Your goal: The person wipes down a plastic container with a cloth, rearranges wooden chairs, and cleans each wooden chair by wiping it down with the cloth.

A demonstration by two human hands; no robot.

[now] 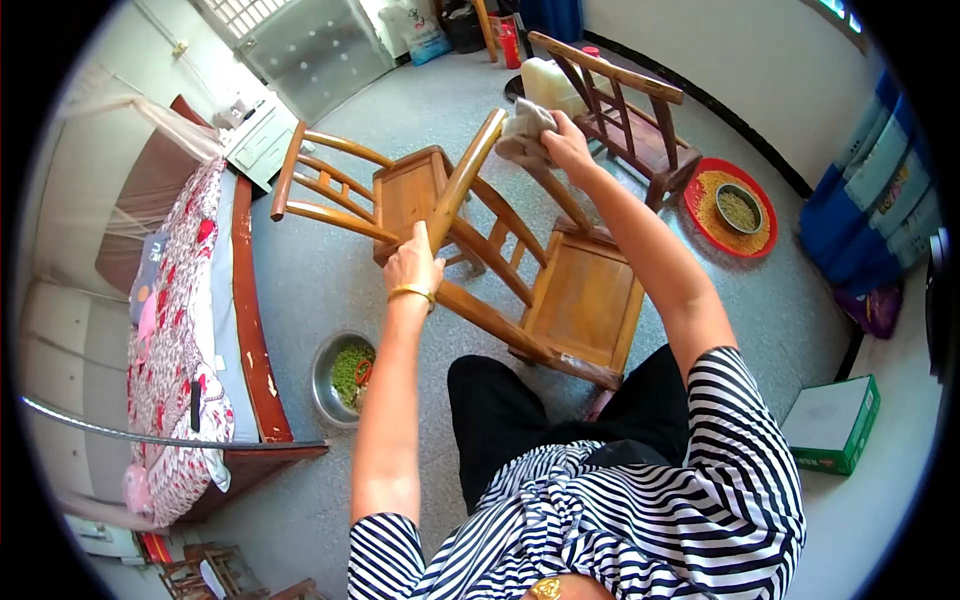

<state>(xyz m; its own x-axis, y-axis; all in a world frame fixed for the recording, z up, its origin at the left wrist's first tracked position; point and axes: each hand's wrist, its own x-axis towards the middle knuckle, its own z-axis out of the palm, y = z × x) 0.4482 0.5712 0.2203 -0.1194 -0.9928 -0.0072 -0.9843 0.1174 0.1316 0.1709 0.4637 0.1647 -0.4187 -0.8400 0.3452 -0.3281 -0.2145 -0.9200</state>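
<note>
A wooden chair (582, 298) stands just in front of my knees, its backrest towards the left. My left hand (413, 266) is closed around the lower end of the chair's top rail, a yellow bangle on the wrist. My right hand (567, 147) grips a crumpled grey cloth (524, 136) close to the far end of the same rail. Whether the cloth touches the rail I cannot tell. Just beyond the rail is a second wooden chair (408, 192), partly hidden by the first one's backrest.
A darker chair (640, 150) stands at the back right beside a red tray (703, 232) of yellow grains. On the floor at left sits a metal bowl (322, 385) with green food. A bed (245, 300) lines the left side; a green box (840, 425) lies at right.
</note>
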